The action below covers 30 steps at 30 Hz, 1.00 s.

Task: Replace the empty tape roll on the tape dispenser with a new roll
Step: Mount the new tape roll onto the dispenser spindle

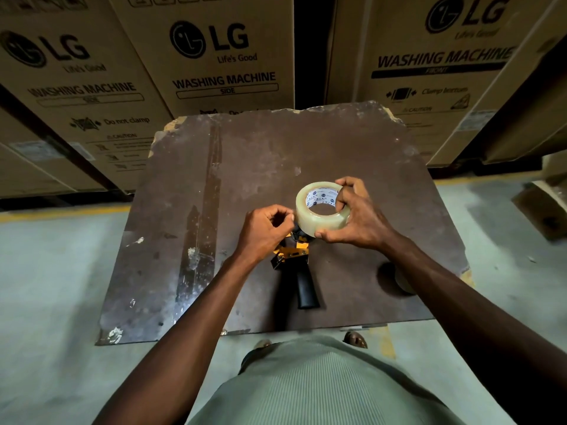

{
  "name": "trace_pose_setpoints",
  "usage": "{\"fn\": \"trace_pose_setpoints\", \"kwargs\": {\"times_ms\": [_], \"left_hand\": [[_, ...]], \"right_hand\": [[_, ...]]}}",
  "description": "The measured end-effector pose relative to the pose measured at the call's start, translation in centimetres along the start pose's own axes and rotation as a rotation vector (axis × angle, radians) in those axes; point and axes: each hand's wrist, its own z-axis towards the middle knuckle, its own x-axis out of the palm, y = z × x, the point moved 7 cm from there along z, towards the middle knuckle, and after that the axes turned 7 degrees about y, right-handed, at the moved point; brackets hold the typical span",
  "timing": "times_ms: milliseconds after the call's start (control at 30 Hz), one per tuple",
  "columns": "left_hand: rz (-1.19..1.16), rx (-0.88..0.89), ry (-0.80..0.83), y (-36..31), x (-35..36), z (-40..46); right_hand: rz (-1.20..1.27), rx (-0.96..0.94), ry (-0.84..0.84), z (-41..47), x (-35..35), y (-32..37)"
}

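Gripping new roll (322,210), right hand (359,216)

You have a clear, pale-yellowish tape roll (322,207) with a white, blue-printed core, above a yellow dispenser (294,259) with a black handle. The board (245,167) is mottled dark brown, the cartons (214,56) tan with black print.

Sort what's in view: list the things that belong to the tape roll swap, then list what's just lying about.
Part of the job:
- new tape roll, gripped by the right hand
- tape dispenser, lying on the board under the roll
- left hand, fingers pinched at the roll's edge

Just lying about:
- worn brown board
- washing machine cartons
- roll-like object beside the right forearm, partly hidden
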Motion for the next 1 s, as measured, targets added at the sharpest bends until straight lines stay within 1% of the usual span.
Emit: {"fn": "trace_pose_setpoints", "kwargs": {"times_ms": [167,333,533,767,1000], "left_hand": [[0.008,-0.01,0.021,1.5,0.1,0.4],[0.043,-0.031,0.009,3.2,0.1,1.0],[0.018,-0.072,-0.015,4.6,0.0,1.6],[0.173,-0.084,-0.02,6.3,0.0,1.7],[0.223,-0.11,-0.036,7.8,0.0,2.0]], "right_hand": [[-0.017,0.003,0.044,0.8,1.4,-0.6],[-0.028,-0.026,0.097,1.5,2.6,-0.9],[-0.036,-0.046,0.165,2.7,4.6,-2.3],[-0.071,-0.096,0.162,3.2,6.6,-3.5],[-0.177,-0.063,0.186,4.6,8.2,-4.9]]}}
